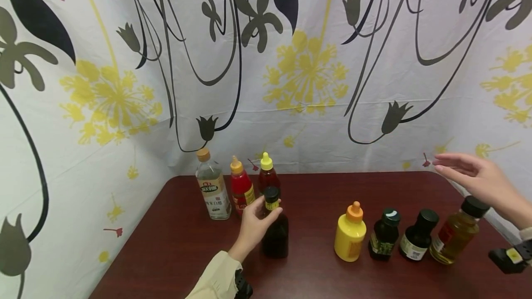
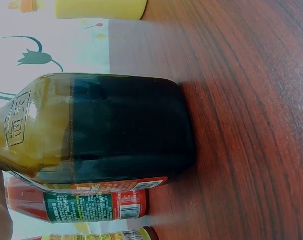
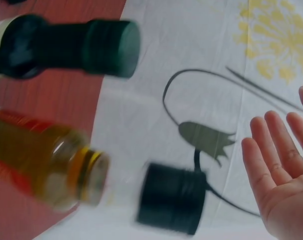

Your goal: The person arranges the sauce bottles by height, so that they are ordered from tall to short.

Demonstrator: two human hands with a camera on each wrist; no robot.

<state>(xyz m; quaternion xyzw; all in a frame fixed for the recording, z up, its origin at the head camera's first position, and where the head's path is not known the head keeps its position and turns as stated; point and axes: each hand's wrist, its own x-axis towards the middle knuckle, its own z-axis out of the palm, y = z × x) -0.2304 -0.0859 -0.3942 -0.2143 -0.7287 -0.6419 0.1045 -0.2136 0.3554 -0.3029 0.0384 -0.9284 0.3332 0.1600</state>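
Observation:
Upright on the table stands a dark soy sauce bottle (image 1: pixel 275 236), whose neck my left hand (image 1: pixel 254 225) grips just below the black cap. Its base rests on the wood in the left wrist view, where the bottle (image 2: pixel 126 130) fills the middle. My right hand (image 1: pixel 478 176) is raised above the oil bottle (image 1: pixel 455 234), fingers extended, holding nothing. A black cap (image 3: pixel 171 197) appears near that bottle's mouth in the right wrist view; a pale blurred stretch lies between, and I cannot tell if they touch. The right palm (image 3: pixel 286 190) faces the camera.
Behind the left hand stand a white vinegar bottle (image 1: pixel 214 193), a red squeeze bottle (image 1: pixel 242 188) and a yellow-tipped sauce bottle (image 1: pixel 269 178). Right of centre are a yellow squeeze bottle (image 1: pixel 350 236) and two dark bottles, one green-capped (image 1: pixel 383 234), one black-capped (image 1: pixel 417 236). A patterned cloth (image 1: pixel 307 137) hangs behind.

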